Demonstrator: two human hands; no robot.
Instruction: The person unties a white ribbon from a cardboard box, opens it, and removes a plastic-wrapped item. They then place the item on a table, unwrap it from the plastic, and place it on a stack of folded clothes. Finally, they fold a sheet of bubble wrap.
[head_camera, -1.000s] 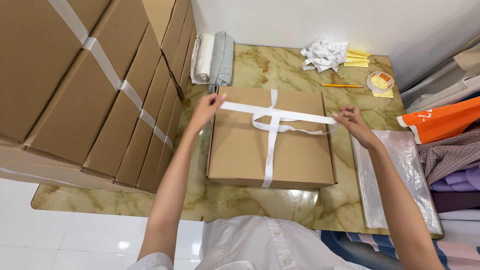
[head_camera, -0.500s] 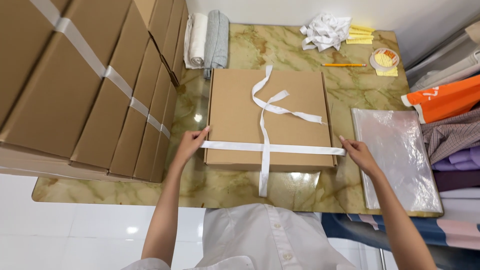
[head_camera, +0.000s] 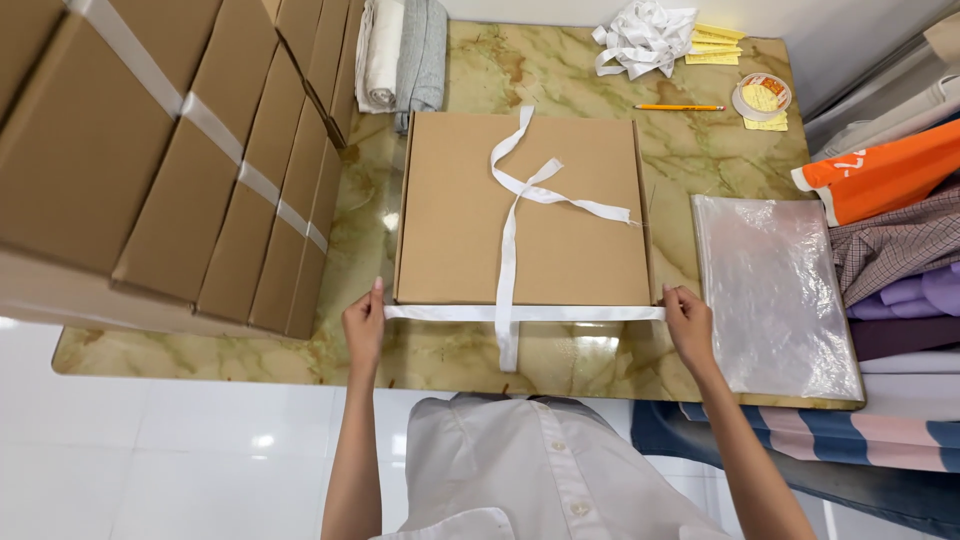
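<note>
White ribbon (head_camera: 525, 313) taut between left hand (head_camera: 363, 327), right hand (head_camera: 689, 323), cardboard box (head_camera: 455, 215) front edge

box stack (head_camera: 170, 150) crowds left, plastic bag (head_camera: 775, 290) right

The box (head_camera: 524, 208) is made of matt brown cardboard, as is the stack (head_camera: 170, 150) beside it. The ribbon (head_camera: 510, 312) is seen as smooth white woven cloth. The tabletop (head_camera: 700, 160) is finished in glossy marbled stone. The bag (head_camera: 775, 290) is of clear, shiny, crinkled plastic.
</note>
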